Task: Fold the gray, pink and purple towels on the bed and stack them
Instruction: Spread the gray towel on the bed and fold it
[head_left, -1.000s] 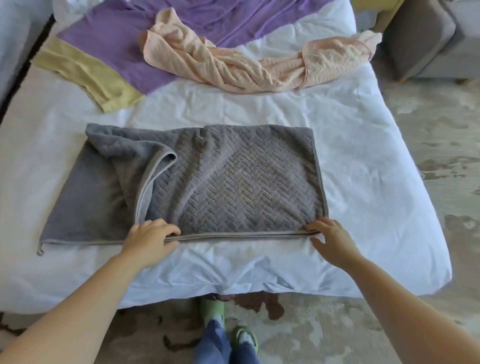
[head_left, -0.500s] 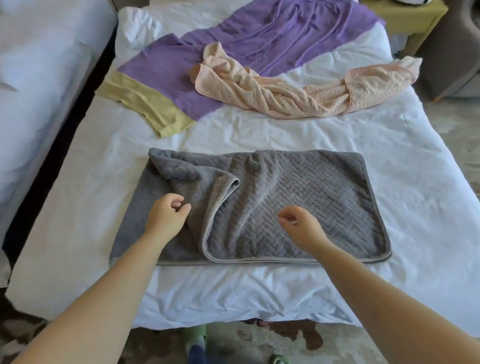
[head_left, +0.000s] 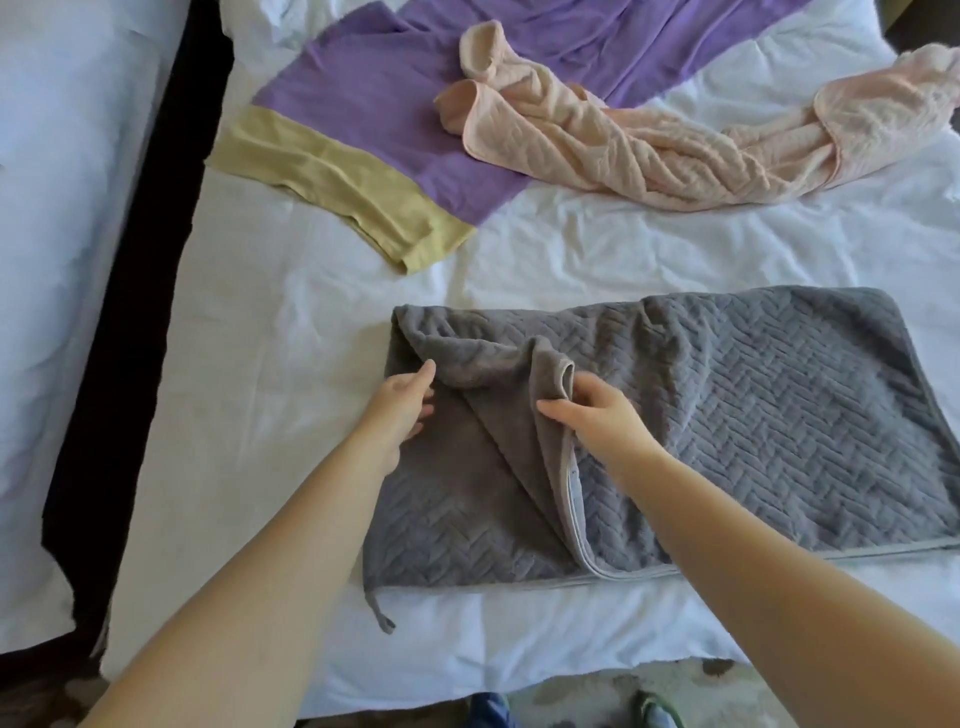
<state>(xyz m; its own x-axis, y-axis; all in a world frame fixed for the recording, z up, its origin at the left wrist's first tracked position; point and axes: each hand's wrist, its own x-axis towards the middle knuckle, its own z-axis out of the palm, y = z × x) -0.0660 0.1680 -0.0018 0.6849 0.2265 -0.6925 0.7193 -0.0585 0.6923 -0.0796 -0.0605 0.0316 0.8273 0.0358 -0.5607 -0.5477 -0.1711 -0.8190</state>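
Your right hand (head_left: 597, 418) pinches the turned-over flap of the gray towel (head_left: 779, 415), and your left hand (head_left: 402, 410) lies flat on it just alongside, fingers straight. Beyond both hands, the pink towel (head_left: 649, 150) sits crumpled, partly over the spread purple towel (head_left: 395, 98).

White-sheeted bed (head_left: 311, 312), second white bed (head_left: 78, 208) left, dark gap (head_left: 140, 312) between, mottled floor (head_left: 571, 709)

Left hand (head_left: 402, 410): fingers straight, arm stretched forward.
Right hand (head_left: 597, 418): thumb and fingers pinching the gray towel (head_left: 779, 415), arm extended.
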